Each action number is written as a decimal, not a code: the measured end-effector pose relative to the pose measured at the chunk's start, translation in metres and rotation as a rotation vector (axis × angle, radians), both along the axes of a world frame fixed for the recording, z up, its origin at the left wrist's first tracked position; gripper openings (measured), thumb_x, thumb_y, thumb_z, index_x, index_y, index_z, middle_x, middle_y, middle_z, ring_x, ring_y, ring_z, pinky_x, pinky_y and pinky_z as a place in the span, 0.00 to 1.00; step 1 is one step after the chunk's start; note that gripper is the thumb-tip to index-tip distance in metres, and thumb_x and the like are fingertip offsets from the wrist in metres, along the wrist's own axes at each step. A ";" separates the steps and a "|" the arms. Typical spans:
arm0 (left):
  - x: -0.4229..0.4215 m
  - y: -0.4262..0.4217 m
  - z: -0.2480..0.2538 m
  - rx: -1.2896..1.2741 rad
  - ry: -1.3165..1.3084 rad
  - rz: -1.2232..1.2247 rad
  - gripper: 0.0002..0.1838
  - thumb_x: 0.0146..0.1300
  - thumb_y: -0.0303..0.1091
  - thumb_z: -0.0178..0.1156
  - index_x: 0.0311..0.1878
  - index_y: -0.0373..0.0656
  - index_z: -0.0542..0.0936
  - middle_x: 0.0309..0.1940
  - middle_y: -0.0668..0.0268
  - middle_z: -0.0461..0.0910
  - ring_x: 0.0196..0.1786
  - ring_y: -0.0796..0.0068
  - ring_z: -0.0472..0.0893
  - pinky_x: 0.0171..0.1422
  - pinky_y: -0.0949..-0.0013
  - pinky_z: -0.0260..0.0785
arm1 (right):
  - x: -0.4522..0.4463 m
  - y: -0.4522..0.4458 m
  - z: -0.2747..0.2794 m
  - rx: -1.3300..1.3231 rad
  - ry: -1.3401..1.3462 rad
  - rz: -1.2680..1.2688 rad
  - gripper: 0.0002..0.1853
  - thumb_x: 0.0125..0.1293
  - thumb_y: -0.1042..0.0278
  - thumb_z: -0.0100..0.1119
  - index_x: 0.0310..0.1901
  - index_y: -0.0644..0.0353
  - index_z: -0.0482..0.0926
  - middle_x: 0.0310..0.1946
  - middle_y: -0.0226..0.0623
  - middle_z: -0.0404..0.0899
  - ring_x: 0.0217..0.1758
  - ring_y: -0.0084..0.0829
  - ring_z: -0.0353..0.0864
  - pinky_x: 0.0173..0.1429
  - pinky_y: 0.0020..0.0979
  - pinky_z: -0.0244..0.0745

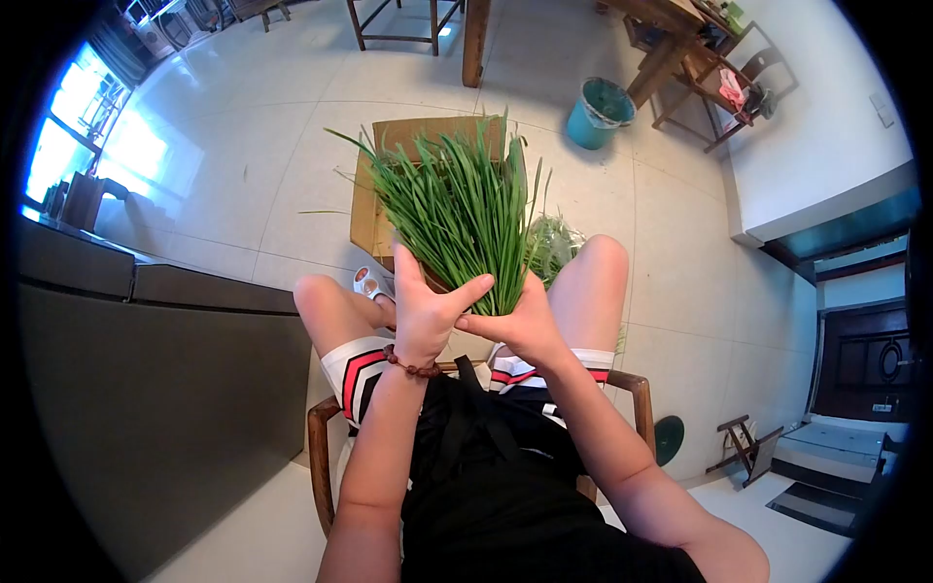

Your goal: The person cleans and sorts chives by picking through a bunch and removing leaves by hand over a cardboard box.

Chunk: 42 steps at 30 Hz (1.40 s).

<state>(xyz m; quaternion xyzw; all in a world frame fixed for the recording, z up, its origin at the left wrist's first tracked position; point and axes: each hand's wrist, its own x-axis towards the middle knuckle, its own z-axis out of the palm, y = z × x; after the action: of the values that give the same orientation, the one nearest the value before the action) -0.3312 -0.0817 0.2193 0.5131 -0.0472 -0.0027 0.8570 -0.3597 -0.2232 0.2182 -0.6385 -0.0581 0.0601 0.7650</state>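
Note:
A large bundle of long green leafy stalks (452, 199) fans out away from me above my lap. My left hand (428, 306), with a beaded bracelet at the wrist, grips its lower left side. On the lower right side my right hand (525, 321) is wrapped round the same bundle. The two thumbs come close together over the stalk ends. Behind and below the leaves stands an open cardboard box (367, 219), its inside mostly hidden. More greens in clear plastic (552, 243) lie by my right knee.
A teal bin (598, 115) with a liner stands on the tiled floor beyond the box. Wooden table legs (474, 44) and a chair (708, 87) are farther off. A dark cabinet (194, 389) flanks my left side. Wooden armrests (637, 398) surround me.

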 end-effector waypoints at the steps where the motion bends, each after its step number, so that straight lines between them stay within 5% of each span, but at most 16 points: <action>1: -0.001 0.001 -0.001 0.014 -0.002 -0.012 0.41 0.53 0.13 0.72 0.67 0.37 0.62 0.59 0.57 0.76 0.60 0.66 0.81 0.65 0.62 0.78 | 0.000 0.000 0.002 0.014 0.016 0.004 0.36 0.51 0.72 0.82 0.62 0.66 0.76 0.55 0.36 0.82 0.57 0.27 0.80 0.64 0.32 0.76; 23: -0.005 0.013 -0.011 0.030 0.108 -0.233 0.43 0.52 0.15 0.74 0.70 0.37 0.63 0.59 0.59 0.77 0.62 0.66 0.80 0.68 0.62 0.74 | -0.006 0.009 0.003 0.029 -0.067 -0.043 0.27 0.55 0.81 0.72 0.58 0.66 0.76 0.52 0.36 0.83 0.53 0.26 0.81 0.60 0.32 0.77; 28: -0.010 0.013 -0.013 -0.033 0.122 -0.248 0.43 0.54 0.14 0.72 0.72 0.39 0.62 0.64 0.59 0.74 0.66 0.67 0.76 0.71 0.61 0.71 | -0.005 0.007 -0.001 0.040 -0.105 -0.001 0.21 0.62 0.78 0.71 0.55 0.64 0.77 0.43 0.29 0.81 0.44 0.20 0.79 0.47 0.27 0.77; 30: -0.010 0.013 -0.012 -0.066 0.092 -0.236 0.43 0.55 0.14 0.71 0.73 0.41 0.62 0.66 0.60 0.72 0.68 0.68 0.75 0.72 0.60 0.70 | -0.006 0.004 -0.002 0.033 -0.050 0.011 0.22 0.63 0.77 0.71 0.58 0.66 0.76 0.50 0.33 0.82 0.51 0.24 0.79 0.56 0.30 0.75; 32: -0.009 0.015 -0.011 -0.176 0.050 -0.116 0.40 0.63 0.18 0.68 0.76 0.44 0.60 0.68 0.62 0.70 0.69 0.70 0.73 0.73 0.60 0.68 | -0.006 0.003 0.000 0.026 0.004 0.023 0.24 0.65 0.76 0.71 0.62 0.67 0.75 0.56 0.37 0.82 0.58 0.27 0.79 0.65 0.34 0.74; 33: -0.007 0.017 -0.011 -0.177 0.051 -0.117 0.40 0.63 0.18 0.68 0.76 0.44 0.60 0.68 0.62 0.70 0.69 0.70 0.73 0.73 0.60 0.68 | -0.006 0.004 0.005 0.018 -0.023 -0.002 0.20 0.66 0.75 0.71 0.57 0.65 0.76 0.45 0.30 0.80 0.45 0.21 0.76 0.50 0.28 0.71; 35: 0.000 0.025 -0.007 -0.094 0.197 0.141 0.32 0.71 0.31 0.64 0.75 0.43 0.64 0.66 0.65 0.74 0.66 0.70 0.75 0.67 0.64 0.69 | -0.006 0.003 0.005 0.008 -0.051 -0.027 0.16 0.66 0.75 0.71 0.53 0.63 0.77 0.34 0.23 0.78 0.32 0.15 0.73 0.34 0.23 0.69; 40: 0.019 0.036 0.003 0.258 0.103 0.659 0.28 0.75 0.35 0.61 0.73 0.42 0.65 0.72 0.59 0.69 0.67 0.67 0.75 0.71 0.58 0.67 | -0.005 -0.003 0.000 -0.110 -0.083 -0.051 0.18 0.65 0.75 0.72 0.55 0.64 0.78 0.40 0.27 0.81 0.39 0.18 0.77 0.42 0.25 0.74; 42: 0.018 0.041 0.014 0.372 -0.041 0.676 0.28 0.72 0.34 0.64 0.71 0.41 0.68 0.70 0.57 0.69 0.69 0.64 0.72 0.72 0.58 0.65 | -0.002 -0.003 -0.002 -0.129 -0.141 -0.065 0.19 0.65 0.75 0.72 0.56 0.65 0.77 0.43 0.29 0.81 0.43 0.20 0.78 0.47 0.26 0.75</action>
<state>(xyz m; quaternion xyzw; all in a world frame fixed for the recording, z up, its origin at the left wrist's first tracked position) -0.3134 -0.0404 0.2330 0.6463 0.1088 0.2818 0.7007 -0.3616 -0.2258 0.2162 -0.6905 -0.0872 -0.0065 0.7180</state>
